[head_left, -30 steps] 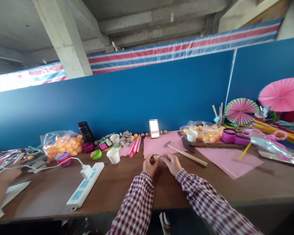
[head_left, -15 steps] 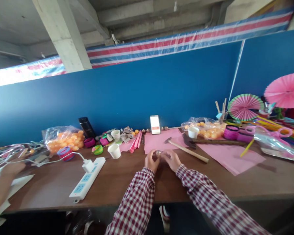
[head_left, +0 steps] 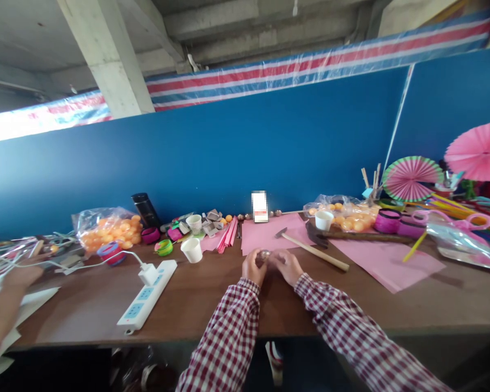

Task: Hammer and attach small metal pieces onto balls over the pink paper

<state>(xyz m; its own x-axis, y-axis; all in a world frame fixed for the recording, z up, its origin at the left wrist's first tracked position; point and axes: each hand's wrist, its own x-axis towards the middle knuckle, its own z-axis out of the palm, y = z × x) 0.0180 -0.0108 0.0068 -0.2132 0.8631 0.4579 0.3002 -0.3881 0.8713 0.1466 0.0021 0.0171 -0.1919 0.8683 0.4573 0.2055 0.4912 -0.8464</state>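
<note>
A small shiny brown ball (head_left: 264, 254) sits between my hands, just over the near edge of the pink paper (head_left: 256, 238). My left hand (head_left: 252, 268) has its fingers closed around the ball's left side. From the other side my right hand (head_left: 286, 265) comes in with bent fingers pinched together at the ball; its fingertips are partly hidden. To the right of my hands lies a hammer (head_left: 314, 250) with a pale wooden handle, its head on the paper. Several similar brown balls (head_left: 275, 213) stand in a row at the back by the blue partition.
A white power strip (head_left: 147, 296) and a paper cup (head_left: 191, 250) stand left. Bags of orange balls (head_left: 111, 231) lie on both sides. Pink sheets (head_left: 387, 261), a yellow stick (head_left: 415, 246) and pink scissors (head_left: 473, 220) are right. Another person's hand (head_left: 20, 275) is at far left.
My hands stay on the ball in almost the same place. The whole view has shifted very slightly; the other person's hand at left has moved a little.
</note>
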